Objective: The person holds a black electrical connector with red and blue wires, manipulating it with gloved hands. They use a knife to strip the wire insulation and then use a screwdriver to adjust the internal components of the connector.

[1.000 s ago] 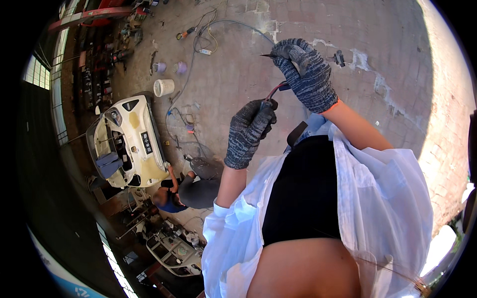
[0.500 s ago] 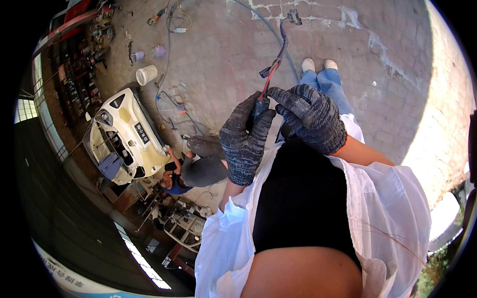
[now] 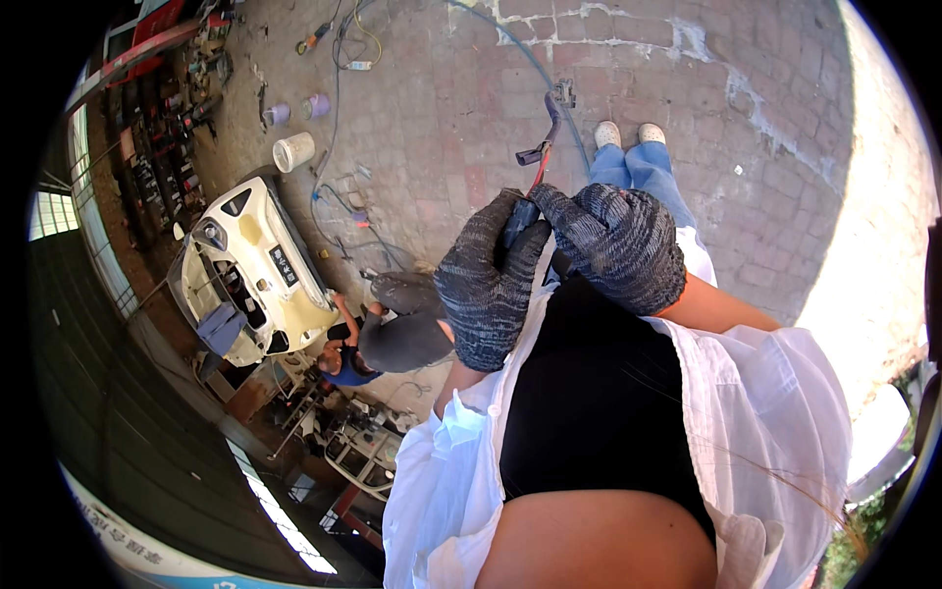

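Observation:
In a dark knitted glove, my left hand (image 3: 493,280) is closed around a black cable connector (image 3: 520,222), whose upper part shows between thumb and fingers. My right hand (image 3: 618,240), gloved alike, is closed with its fingertips against the connector's top end, where the wires come out. From there a wiring harness (image 3: 551,123) runs away from me: red wires, a dark side plug (image 3: 531,155), then purple-wrapped cable and a grey plug (image 3: 564,93) at its far end. What the right fingertips pinch is partly hidden.
A cream car body (image 3: 265,265) stands at the left, with a co-worker (image 3: 343,361) crouching beside it. A white bucket (image 3: 293,152), purple pots (image 3: 316,105) and hoses (image 3: 334,128) lie on the paved floor (image 3: 451,118). Metal frames (image 3: 363,456) stand at the lower left.
My right hand has curled its fingers in more tightly and closed against the connector. The harness's far end has dropped toward me and swung slightly left.

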A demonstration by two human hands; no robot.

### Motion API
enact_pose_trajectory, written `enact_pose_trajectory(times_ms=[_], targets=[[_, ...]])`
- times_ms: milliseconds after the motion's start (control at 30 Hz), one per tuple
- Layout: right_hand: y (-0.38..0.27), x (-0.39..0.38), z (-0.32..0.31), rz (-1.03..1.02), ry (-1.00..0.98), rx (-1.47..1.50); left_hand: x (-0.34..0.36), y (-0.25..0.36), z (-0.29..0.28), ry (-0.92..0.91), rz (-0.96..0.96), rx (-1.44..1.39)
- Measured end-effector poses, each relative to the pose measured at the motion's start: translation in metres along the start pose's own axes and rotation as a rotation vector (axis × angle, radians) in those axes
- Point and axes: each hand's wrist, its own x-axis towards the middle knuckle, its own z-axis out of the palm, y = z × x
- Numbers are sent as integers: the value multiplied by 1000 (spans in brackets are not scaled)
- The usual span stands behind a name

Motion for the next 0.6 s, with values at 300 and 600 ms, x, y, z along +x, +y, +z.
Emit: enact_pose_trajectory(times_ms=[300,600], targets=[[2,3,-4,9,84,82,-2,0,6,54,-218,-225],[3,7,-3,26,37,127,2,-2,3,34,-132,-159]])
